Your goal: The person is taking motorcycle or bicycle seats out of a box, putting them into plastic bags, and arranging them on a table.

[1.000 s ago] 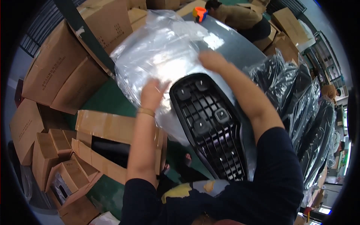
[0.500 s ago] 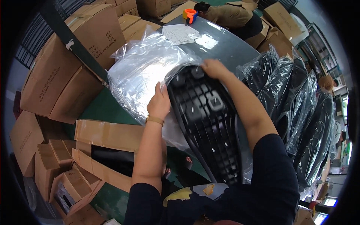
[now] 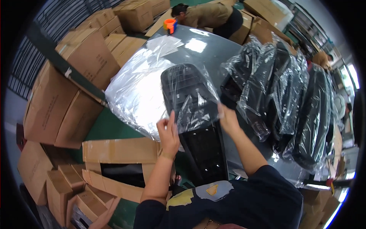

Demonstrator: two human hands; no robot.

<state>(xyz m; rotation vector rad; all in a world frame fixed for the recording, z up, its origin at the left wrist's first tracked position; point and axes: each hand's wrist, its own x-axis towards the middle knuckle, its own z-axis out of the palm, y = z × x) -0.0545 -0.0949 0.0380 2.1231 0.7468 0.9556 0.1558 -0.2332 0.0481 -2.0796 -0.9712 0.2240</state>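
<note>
Pinching the bag [image 3: 192, 103] hem at six o'clock, both hands [image 3: 167, 133] [image 3: 228, 118] closed; film looks slippery, the panel [image 3: 204, 152] stiff.

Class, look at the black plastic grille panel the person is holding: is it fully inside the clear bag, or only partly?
Partly in: the clear bag covers the black grille panel only at its upper half; the lower half is bare.
</note>
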